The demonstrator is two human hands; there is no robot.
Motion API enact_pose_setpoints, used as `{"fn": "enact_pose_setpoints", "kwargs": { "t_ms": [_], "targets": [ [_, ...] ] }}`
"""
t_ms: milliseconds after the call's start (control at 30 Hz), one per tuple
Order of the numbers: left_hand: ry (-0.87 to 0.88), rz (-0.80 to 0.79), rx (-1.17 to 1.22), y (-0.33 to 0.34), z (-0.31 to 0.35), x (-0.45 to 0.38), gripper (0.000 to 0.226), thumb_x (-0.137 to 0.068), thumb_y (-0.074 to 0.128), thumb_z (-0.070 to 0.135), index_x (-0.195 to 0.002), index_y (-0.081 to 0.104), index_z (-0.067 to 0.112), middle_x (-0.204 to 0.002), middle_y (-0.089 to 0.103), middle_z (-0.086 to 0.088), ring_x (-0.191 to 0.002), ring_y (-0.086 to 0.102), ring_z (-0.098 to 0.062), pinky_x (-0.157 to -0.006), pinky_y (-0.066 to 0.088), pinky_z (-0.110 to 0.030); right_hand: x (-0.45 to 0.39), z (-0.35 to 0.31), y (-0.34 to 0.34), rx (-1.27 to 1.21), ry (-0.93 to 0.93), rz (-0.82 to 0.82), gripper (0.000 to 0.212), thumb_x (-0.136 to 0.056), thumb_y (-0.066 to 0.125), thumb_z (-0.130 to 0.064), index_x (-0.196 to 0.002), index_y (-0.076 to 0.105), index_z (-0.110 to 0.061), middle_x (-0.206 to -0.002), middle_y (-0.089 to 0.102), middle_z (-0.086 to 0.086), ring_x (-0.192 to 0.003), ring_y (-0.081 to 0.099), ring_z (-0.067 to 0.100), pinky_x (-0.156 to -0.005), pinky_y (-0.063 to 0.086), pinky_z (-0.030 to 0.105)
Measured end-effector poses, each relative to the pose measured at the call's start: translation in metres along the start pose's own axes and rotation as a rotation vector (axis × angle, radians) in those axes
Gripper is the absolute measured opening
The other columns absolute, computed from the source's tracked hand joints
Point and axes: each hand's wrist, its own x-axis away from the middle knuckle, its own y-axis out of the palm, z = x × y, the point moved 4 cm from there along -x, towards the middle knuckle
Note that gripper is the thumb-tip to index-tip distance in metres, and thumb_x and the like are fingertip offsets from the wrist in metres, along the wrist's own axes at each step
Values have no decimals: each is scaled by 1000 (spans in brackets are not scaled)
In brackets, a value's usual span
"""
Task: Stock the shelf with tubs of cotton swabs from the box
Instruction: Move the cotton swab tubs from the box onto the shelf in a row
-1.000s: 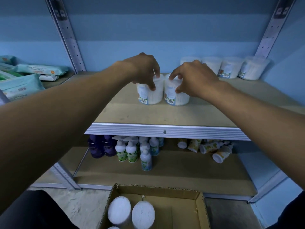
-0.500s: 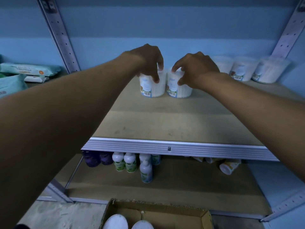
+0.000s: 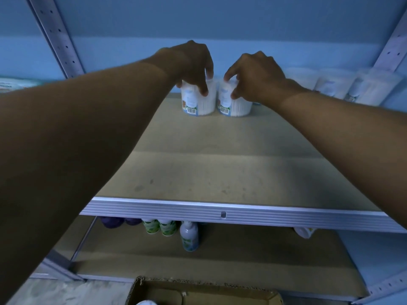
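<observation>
Two clear tubs of cotton swabs stand side by side at the back of the wooden shelf. My left hand grips the left tub from above, fingers curled over its lid. My right hand grips the right tub the same way. Both tubs rest on the shelf board near the blue back wall. More swab tubs stand in a blurred row at the back right. The cardboard box lies below at the frame's bottom edge, with a white tub lid just showing inside.
A metal shelf rail fronts the board. Bottles stand on the lower shelf, with purple ones to their left. Perforated uprights rise at both sides. Packs of wipes lie on the neighbouring shelf at left.
Both hands have pushed the two tubs from the shelf's middle towards the back wall. The view has moved closer and tilted up, so less of the box shows.
</observation>
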Motion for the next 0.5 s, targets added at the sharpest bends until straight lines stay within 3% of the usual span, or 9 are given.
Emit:
{"fn": "enact_pose_setpoints", "kwargs": {
  "t_ms": [367,500],
  "targets": [
    [-1,45,-41,3,-5,-27,43,-71,87,36,-109,69,31,-116,64,-3,-68,71,-30,-73,62,-43,-35,10,20,35,51,-8,48,-71,88,-24,-116,72,-31,-126,64,4,-116,57,32,-83,44,35],
    [3,83,-31,5,-10,-33,44,-71,87,35,-110,69,31,-119,62,-2,-68,65,-23,-75,62,-44,-43,13,26,38,53,-20,50,-73,87,-23,-119,71,-32,-129,61,5,-119,55,32,-86,45,36]
  ]
}}
